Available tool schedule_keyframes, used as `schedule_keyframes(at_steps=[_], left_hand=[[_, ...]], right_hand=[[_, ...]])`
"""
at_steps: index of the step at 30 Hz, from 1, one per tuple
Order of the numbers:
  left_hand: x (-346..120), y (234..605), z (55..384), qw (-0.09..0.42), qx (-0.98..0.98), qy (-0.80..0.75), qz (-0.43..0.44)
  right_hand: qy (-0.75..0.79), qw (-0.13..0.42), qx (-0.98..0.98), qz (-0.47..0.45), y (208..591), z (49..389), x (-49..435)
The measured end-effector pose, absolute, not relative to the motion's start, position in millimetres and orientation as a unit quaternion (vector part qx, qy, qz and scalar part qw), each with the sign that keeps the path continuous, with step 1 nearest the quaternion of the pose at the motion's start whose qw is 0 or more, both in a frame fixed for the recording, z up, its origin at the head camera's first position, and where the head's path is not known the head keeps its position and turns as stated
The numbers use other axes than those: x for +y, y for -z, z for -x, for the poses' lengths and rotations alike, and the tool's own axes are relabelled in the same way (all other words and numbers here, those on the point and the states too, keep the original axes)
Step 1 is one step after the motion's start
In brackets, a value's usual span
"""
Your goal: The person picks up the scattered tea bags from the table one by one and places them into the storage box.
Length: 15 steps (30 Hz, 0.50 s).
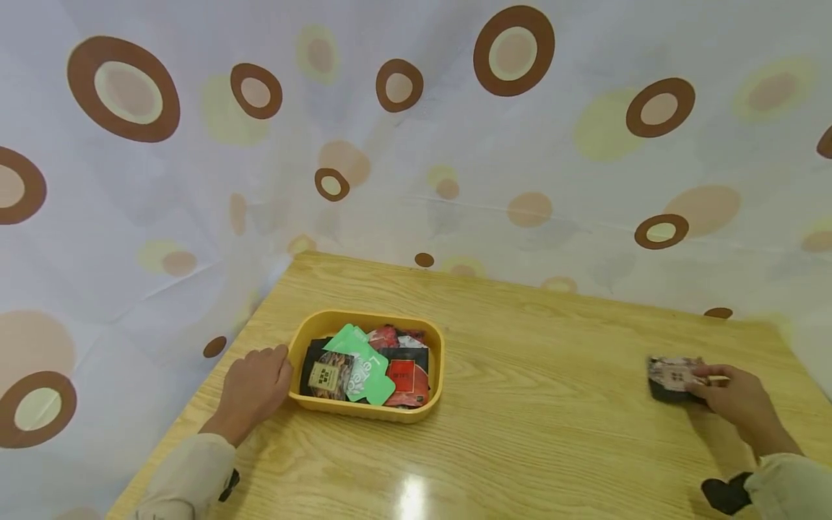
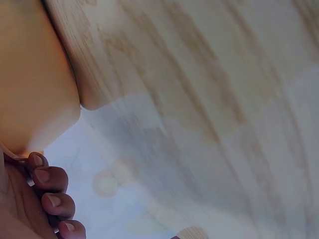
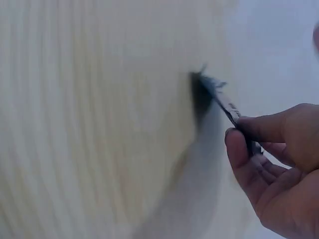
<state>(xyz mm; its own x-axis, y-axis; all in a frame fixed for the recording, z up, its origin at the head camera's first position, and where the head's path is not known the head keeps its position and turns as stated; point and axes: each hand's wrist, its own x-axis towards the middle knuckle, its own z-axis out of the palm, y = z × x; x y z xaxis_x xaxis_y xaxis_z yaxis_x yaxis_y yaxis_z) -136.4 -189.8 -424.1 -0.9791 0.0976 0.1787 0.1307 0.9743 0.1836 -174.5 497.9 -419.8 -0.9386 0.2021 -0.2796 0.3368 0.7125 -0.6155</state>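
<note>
A yellow plastic basket (image 1: 439, 375) sits on the left half of the table, filled with several small packets. On top lie a green packet (image 1: 364, 365), a black packet with a gold label (image 1: 325, 377) and a red-and-black packet (image 1: 408, 383). My left hand (image 1: 256, 383) grips the basket's left rim; the left wrist view shows its curled fingers (image 2: 54, 180) against the basket wall (image 2: 35, 79). Far to the right, my right hand (image 1: 737, 397) pinches a small dark packet with a pale printed front (image 1: 672, 377) between thumb and fingers, seen edge-on in the right wrist view.
The light wooden table (image 1: 520, 426) stretches between the basket and my right hand. A pale curtain-like sheet with brown rings (image 1: 403, 144) hangs behind the table's back edge and along its left side.
</note>
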Motion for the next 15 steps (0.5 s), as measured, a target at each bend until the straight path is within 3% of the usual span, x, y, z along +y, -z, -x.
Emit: schedule_keyframes(at_steps=[7, 15], left_hand=[[-188.8, 422.6, 136.2, 0.08, -0.991, 0.096, 0.056], [-188.6, 422.2, 136.4, 0.075, -0.991, 0.095, 0.052]], right_hand=[[0.468, 0.06, 0.88, 0.057, 382.0, 187.2, 341.6], [0.538, 0.151, 0.812, 0.166, 365.2, 189.0, 199.0]])
